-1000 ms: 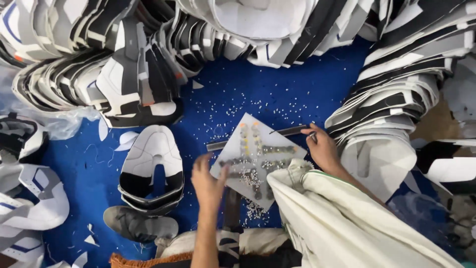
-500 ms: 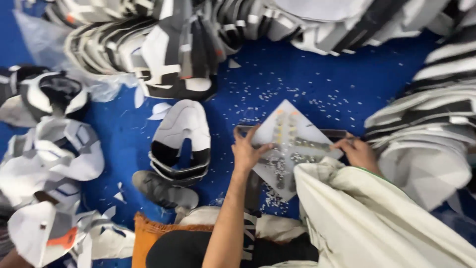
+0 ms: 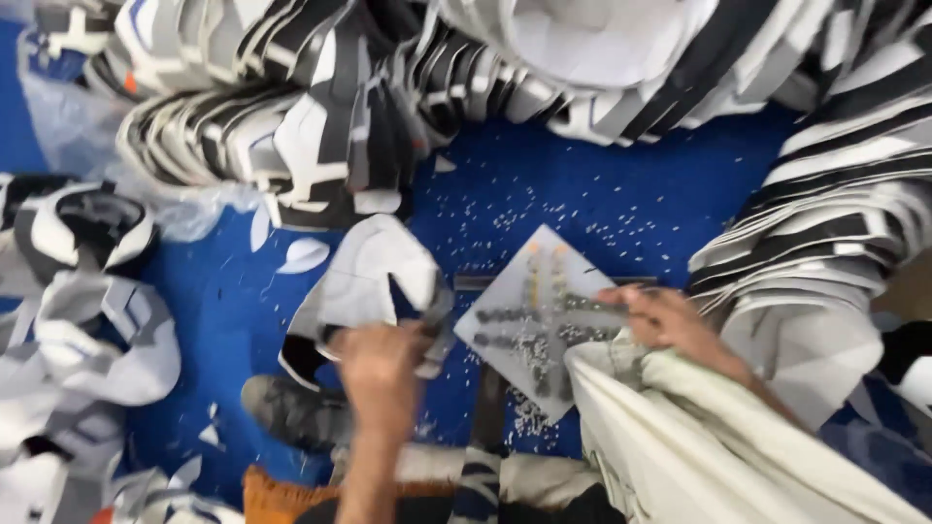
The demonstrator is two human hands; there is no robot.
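My left hand (image 3: 381, 369) grips the lower edge of a white and black shoe upper piece (image 3: 364, 281) and lifts it off the blue surface. My right hand (image 3: 665, 320) rests on the right corner of a grey square punching board (image 3: 534, 315), fingers curled, seemingly around a thin dark tool, though blur hides it. Small white punched bits lie scattered on and around the board. A cream cloth (image 3: 699, 446) covers my right leg just below that hand.
Fanned stacks of white and black shoe upper pieces (image 3: 320, 116) ring the blue mat (image 3: 602, 194) at the top and right (image 3: 825, 223). More uppers lie in a pile on the left (image 3: 87, 330). A dark grey piece (image 3: 291, 412) lies near my left wrist.
My left hand left the board, moved left and took hold of the white and black upper piece, lifting it. The camera view shifted. My right hand stayed at the board's right corner.
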